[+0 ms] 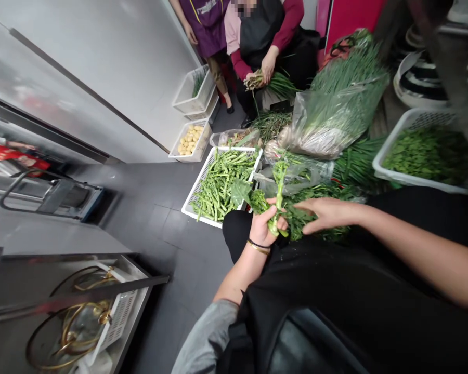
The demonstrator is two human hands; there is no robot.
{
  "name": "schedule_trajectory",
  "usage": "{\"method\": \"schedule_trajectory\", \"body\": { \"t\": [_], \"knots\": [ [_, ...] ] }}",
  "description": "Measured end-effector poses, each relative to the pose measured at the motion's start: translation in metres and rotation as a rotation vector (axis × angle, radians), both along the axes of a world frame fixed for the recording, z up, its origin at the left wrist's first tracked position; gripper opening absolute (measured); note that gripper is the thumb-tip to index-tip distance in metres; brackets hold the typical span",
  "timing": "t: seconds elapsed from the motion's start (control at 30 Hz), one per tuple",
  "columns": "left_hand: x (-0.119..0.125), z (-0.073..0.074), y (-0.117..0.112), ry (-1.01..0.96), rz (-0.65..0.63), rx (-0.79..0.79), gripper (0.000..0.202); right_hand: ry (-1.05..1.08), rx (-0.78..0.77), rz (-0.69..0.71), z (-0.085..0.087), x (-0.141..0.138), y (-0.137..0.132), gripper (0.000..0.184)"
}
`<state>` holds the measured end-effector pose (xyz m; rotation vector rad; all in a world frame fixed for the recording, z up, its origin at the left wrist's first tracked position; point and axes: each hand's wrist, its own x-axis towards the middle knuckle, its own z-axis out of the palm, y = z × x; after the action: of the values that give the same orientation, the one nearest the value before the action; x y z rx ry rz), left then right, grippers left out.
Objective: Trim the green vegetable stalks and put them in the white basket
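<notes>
My left hand is closed around a green vegetable stalk that stands nearly upright, with a leafy, budded top. A broad leaf sticks out to the left of the hand. To the right, my right hand has its fingers apart and nothing in them, a short way from the stalk. Loose leafy greens lie beneath both hands. Just beyond my left hand, a white basket holds many cut green stems.
A seated person handles a bunch of green stalks beyond a bagged heap of long greens. A crate of potatoes stands behind the basket. A tub of leaves is at right, a metal rack at lower left.
</notes>
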<state>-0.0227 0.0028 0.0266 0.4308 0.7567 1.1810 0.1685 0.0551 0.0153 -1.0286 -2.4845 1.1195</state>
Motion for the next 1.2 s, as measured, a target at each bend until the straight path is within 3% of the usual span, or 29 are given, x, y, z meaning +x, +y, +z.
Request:
{"method": "schedule_trajectory", "body": {
  "t": [0.07,0.13,0.2,0.27,0.33,0.4,0.47,0.5,0.6,0.67,0.73,0.8,0.87,0.9,0.97,1.07,1.13,1.2],
  "knots": [
    [0.002,-0.001,-0.004,-0.056,-0.119,-0.071,0.021,0.328,-0.319,-0.062,0.008,-0.005,0.015,0.059],
    [0.006,-0.004,-0.006,-0.097,-0.204,-0.090,0.022,0.598,-0.450,-0.172,0.018,-0.020,0.024,0.056],
    [0.011,-0.006,-0.005,-0.083,-0.186,-0.039,0.026,0.620,-0.326,-0.329,0.025,-0.036,0.024,0.052],
    [0.014,-0.007,-0.002,-0.006,-0.047,0.014,0.029,0.472,-0.037,-0.440,0.026,-0.047,0.015,0.049],
    [0.011,-0.008,0.003,0.076,0.119,0.022,0.031,0.315,0.220,-0.385,0.020,-0.046,-0.001,0.045],
    [0.005,-0.009,0.006,0.109,0.182,0.008,0.034,0.213,0.293,-0.192,0.012,-0.033,-0.014,0.042],
    [0.001,-0.010,0.005,0.145,0.160,0.017,0.038,0.145,0.179,-0.053,0.007,-0.016,-0.016,0.039],
    [0.000,-0.010,0.004,0.175,0.144,0.029,0.039,0.142,0.085,-0.061,0.006,-0.009,-0.012,0.038],
    [0.008,-0.009,-0.003,0.249,0.102,0.056,0.040,0.299,-0.167,-0.265,0.013,-0.003,0.009,0.040],
    [0.015,-0.006,-0.008,0.237,0.057,0.049,0.039,0.416,-0.208,-0.356,0.022,-0.012,0.023,0.043],
    [0.021,-0.004,-0.009,0.232,0.049,0.028,0.039,0.418,-0.073,-0.420,0.027,-0.025,0.027,0.043],
    [0.021,-0.003,-0.009,0.254,0.087,0.005,0.037,0.329,0.194,-0.470,0.027,-0.033,0.018,0.042],
    [0.016,-0.003,-0.006,0.252,0.140,-0.014,0.035,0.203,0.416,-0.418,0.020,-0.031,0.001,0.036],
    [0.012,-0.003,-0.004,0.220,0.151,-0.026,0.033,0.126,0.455,-0.354,0.015,-0.026,-0.007,0.034],
    [0.004,-0.004,-0.002,0.106,0.125,-0.052,0.026,-0.049,0.346,-0.170,0.004,-0.009,-0.018,0.031],
    [-0.002,-0.005,-0.003,-0.048,0.009,-0.087,0.017,-0.125,-0.114,0.049,-0.007,0.015,-0.015,0.035],
    [0.001,-0.006,-0.005,-0.069,-0.054,-0.115,0.018,0.125,-0.408,0.031,-0.005,0.019,-0.004,0.055],
    [0.007,-0.007,-0.008,-0.060,-0.129,-0.142,0.023,0.473,-0.561,-0.094,0.004,0.009,0.008,0.058]
  ]
}}
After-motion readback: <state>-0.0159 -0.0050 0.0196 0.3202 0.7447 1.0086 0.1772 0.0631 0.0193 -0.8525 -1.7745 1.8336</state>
